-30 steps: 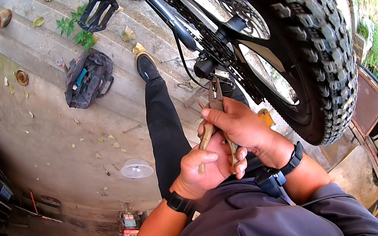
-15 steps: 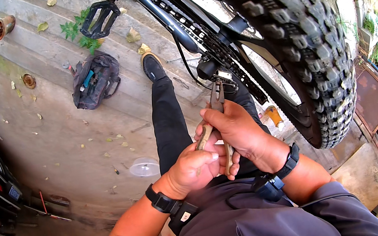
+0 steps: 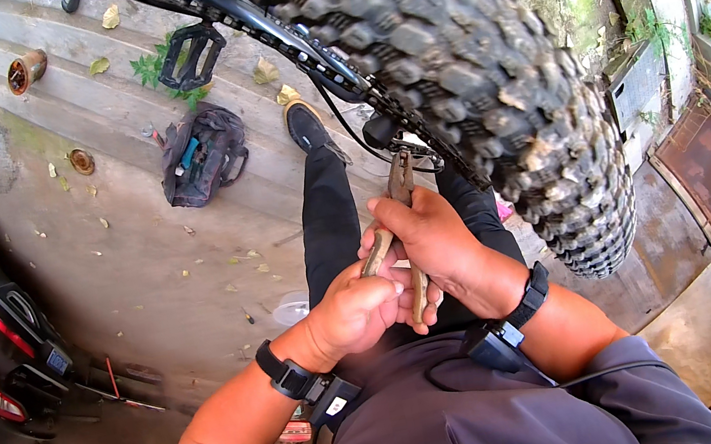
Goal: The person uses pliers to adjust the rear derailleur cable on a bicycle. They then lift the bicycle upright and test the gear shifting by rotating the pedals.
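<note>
Gripping a worn pair of pliers (image 3: 400, 184) in both hands, the person is working at the rear of a bicycle (image 3: 273, 32), and the tool is sitting mid-view, its tips pointing up at the rear derailleur (image 3: 411, 145). The right hand (image 3: 440, 237) is pressing its thumb along the metal near the pivot, its fingers narrowing around the tool; the left hand (image 3: 354, 312) is holding the handles lower down, its thumb lying by the left one. The handles are standing apart, so the jaws are probably parting a little; whether they are biting on anything cannot be told.

The step in hand appears to be setting the pliers at the derailleur, and the next move is seemingly calling for a steady squeeze with the tips well aligned.

Just beyond, the chain (image 3: 429, 135) is running beside the knobbly tyre (image 3: 451, 62), and a black cable (image 3: 340, 118) is curving toward the derailleur.

Farther out, a dark bag (image 3: 225, 155) is lying open, holding a teal item (image 3: 189, 152) of unclear kind. A rusty can (image 3: 36, 64) is resting on the steps (image 3: 97, 106), something dark showing in its mouth. A pale round dish (image 3: 292, 313) is showing beside the left forearm (image 3: 245, 403); its contents are not making themselves clear.
</note>
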The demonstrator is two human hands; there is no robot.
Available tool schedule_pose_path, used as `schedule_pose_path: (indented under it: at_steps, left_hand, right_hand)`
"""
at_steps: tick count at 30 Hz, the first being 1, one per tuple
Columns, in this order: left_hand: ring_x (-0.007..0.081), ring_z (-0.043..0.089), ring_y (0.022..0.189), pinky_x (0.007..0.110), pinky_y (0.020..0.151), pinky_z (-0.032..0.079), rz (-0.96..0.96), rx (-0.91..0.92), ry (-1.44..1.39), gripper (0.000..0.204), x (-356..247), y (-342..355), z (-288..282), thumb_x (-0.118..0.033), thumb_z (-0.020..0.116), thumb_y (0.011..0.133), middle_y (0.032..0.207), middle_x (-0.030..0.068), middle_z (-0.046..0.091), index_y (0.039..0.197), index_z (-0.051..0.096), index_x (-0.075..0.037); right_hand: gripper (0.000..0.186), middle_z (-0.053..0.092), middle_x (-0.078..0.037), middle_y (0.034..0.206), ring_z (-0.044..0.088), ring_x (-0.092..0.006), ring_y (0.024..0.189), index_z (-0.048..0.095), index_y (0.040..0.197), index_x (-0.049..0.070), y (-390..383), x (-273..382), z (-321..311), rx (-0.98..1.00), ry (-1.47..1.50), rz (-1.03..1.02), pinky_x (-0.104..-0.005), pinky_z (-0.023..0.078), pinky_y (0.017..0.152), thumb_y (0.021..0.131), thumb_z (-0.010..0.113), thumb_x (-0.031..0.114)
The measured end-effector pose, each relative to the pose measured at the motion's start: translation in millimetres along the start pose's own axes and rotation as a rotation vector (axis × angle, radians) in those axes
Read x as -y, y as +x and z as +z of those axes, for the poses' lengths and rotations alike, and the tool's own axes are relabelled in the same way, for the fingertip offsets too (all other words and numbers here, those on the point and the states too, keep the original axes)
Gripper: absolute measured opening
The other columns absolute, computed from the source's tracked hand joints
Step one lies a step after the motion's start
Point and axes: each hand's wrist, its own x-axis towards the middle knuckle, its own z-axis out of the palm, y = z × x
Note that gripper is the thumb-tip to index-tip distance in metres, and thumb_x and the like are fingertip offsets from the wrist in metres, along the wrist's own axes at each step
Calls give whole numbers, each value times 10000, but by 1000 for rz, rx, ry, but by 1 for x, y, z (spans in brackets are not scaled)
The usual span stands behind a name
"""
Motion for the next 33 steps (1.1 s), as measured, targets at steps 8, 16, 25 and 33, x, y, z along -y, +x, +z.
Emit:
schedule_pose_path:
  at_steps: [8, 16, 25, 33]
  left_hand:
    - [267, 668, 918, 403, 777, 561, -67, -208, 187, 395, -15, -10, 11, -146, 472, 856, 1056, 144, 647, 1220, 545, -13]
    - [273, 671, 822, 362, 666, 546, -58, -409, 291, 440, -14, -5, 24, -127, 460, 777, 961, 195, 678, 1120, 608, 106]
    - [170, 616, 680, 236, 470, 365, -182, -445, 535, 375, -33, -9, 33, -155, 436, 815, 868, 203, 686, 1049, 635, 58]
    - [172, 678, 755, 223, 464, 384, -242, -485, 910, 302, -51, -8, 46, -158, 462, 822, 885, 142, 672, 1016, 615, 16]
  right_hand:
    - [276, 639, -83, 769, 651, -160, 638, 541, 882, 28, 19, -37, -15, 43, 124, -21, -300, 528, 520, 1006, 526, 274]
    - [217, 624, -74, 755, 648, -189, 696, 536, 942, 17, 26, -32, -10, 82, 274, -16, -324, 530, 612, 979, 537, 231]
    - [189, 607, -65, 739, 645, -222, 761, 530, 1009, 4, 26, -31, -1, 91, 433, -22, -350, 533, 717, 948, 549, 182]
    - [211, 592, -56, 725, 642, -252, 819, 525, 1070, -7, 17, -17, 18, 62, 576, -15, -374, 535, 809, 921, 559, 139]
